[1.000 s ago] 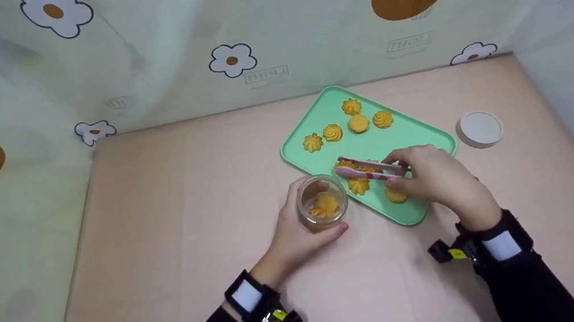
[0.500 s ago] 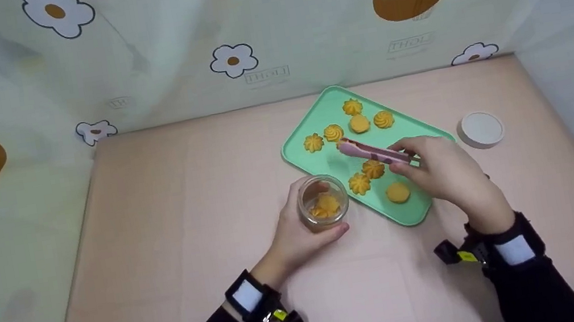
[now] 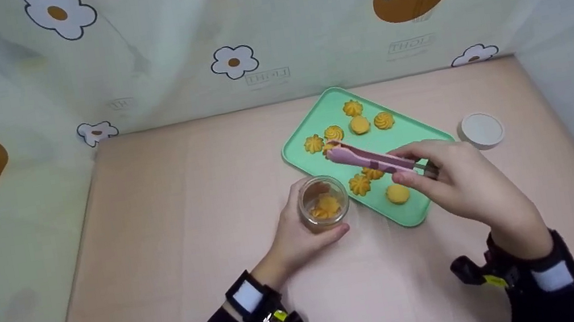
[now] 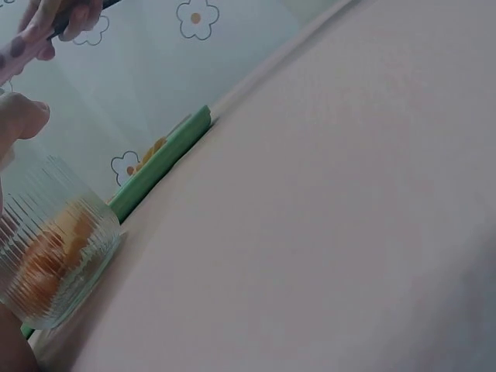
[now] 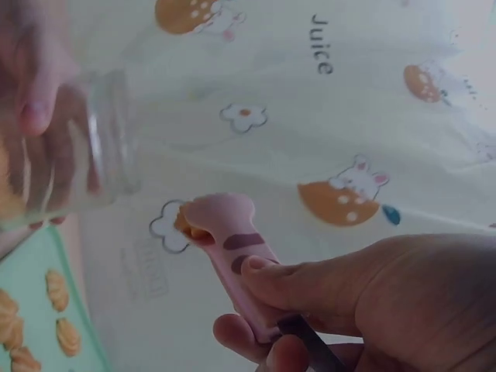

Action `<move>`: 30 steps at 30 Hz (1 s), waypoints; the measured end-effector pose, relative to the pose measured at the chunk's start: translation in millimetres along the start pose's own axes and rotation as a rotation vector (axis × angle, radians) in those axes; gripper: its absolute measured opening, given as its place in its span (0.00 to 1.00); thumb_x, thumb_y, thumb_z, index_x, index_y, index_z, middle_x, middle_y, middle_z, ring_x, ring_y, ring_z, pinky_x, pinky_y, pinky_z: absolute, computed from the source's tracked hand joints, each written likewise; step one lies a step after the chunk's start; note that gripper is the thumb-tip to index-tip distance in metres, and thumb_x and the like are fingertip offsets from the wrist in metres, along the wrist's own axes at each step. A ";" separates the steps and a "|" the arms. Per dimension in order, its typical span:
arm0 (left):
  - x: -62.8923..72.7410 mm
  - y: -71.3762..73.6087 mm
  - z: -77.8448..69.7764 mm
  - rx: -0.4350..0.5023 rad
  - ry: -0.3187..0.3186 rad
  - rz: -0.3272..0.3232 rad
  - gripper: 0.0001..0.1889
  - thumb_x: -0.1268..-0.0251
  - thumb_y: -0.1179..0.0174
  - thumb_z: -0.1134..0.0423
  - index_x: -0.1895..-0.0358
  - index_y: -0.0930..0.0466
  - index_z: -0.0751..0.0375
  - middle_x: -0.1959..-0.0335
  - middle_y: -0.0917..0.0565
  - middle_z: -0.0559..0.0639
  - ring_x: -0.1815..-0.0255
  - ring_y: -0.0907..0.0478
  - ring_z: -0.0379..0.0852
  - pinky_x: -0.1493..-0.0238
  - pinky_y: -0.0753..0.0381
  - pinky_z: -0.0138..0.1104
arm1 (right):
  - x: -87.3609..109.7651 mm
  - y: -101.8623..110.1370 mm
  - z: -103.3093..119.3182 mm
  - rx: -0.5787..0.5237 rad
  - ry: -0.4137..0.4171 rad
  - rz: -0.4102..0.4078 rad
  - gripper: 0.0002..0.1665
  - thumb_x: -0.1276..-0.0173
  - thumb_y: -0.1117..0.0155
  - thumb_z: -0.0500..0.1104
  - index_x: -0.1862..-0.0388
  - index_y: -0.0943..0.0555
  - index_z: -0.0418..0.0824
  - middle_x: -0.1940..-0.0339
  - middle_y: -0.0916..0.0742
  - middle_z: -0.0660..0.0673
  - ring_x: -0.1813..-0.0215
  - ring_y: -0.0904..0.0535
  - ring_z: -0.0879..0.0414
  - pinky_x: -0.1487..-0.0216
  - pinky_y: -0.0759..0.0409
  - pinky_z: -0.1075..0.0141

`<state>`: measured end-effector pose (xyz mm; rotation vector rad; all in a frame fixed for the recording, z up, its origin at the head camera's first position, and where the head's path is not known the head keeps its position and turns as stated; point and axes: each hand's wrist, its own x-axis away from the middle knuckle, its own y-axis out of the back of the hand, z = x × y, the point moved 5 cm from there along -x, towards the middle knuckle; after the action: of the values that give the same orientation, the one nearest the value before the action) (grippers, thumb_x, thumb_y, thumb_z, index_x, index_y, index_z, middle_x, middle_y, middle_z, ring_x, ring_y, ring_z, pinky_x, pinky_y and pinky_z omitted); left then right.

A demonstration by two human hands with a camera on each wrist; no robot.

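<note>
My left hand (image 3: pixel 298 234) grips a clear ribbed glass jar (image 4: pixel 66 248) around its side, its mouth facing up. A few golden cookies (image 3: pixel 324 205) lie at the bottom of the jar. In my right hand (image 3: pixel 459 177) are pink tongs (image 3: pixel 370 161), pinched between thumb and fingers. A piped cookie (image 5: pixel 188 222) is caught between the tong tips, mostly covered by them. The tips hang above the green tray (image 3: pixel 298 139), a little beyond the jar's rim. Several more cookies (image 3: pixel 360 184) lie on the tray, some swirled and some flat side up.
A round white lid (image 3: pixel 481 130) lies on the pink tabletop (image 3: pixel 202 209), right of the tray. Patterned curtain (image 3: pixel 160 48) surrounds the table at the back and sides. The jar stands close to the tray's near-left edge.
The tongs closed on a cookie on the tray and lifted it. My right hand then drew back to the right and nearer. My left hand and the jar have stayed put.
</note>
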<state>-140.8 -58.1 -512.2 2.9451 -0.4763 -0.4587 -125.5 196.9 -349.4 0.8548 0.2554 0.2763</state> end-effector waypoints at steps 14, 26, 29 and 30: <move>1.2 -0.8 1.7 0.011 0.008 0.017 0.51 0.47 0.13 0.57 0.20 0.35 0.53 0.27 0.22 0.46 0.26 0.25 0.51 0.23 0.26 0.52 | 15.7 -7.7 25.0 0.046 0.093 0.077 0.14 0.22 0.26 0.48 0.42 0.10 0.47 0.57 0.11 0.54 0.67 0.23 0.63 0.70 0.22 0.68; 0.8 -1.2 2.3 0.004 0.006 0.025 0.51 0.47 0.13 0.55 0.21 0.35 0.49 0.29 0.20 0.43 0.28 0.23 0.46 0.23 0.26 0.48 | 14.0 -19.2 29.3 0.160 0.124 0.081 0.16 0.24 0.25 0.44 0.40 0.11 0.43 0.57 0.10 0.51 0.64 0.22 0.60 0.65 0.21 0.64; 1.0 -1.2 1.2 0.010 0.009 0.021 0.51 0.47 0.13 0.57 0.21 0.34 0.51 0.30 0.20 0.43 0.28 0.23 0.46 0.23 0.27 0.48 | 13.8 -20.9 30.6 0.176 0.111 0.085 0.16 0.24 0.24 0.44 0.41 0.10 0.43 0.56 0.10 0.50 0.64 0.22 0.59 0.66 0.22 0.64; 1.0 -1.0 0.6 0.010 0.011 0.018 0.51 0.47 0.13 0.57 0.21 0.34 0.51 0.30 0.20 0.43 0.28 0.23 0.46 0.23 0.27 0.48 | 13.7 -21.7 31.2 0.184 0.106 0.088 0.17 0.25 0.23 0.45 0.41 0.10 0.43 0.56 0.09 0.50 0.65 0.23 0.59 0.66 0.23 0.64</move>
<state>-139.7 -57.5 -513.3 2.9487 -0.5053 -0.4392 -99.5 166.1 -347.9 1.0365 0.3465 0.3849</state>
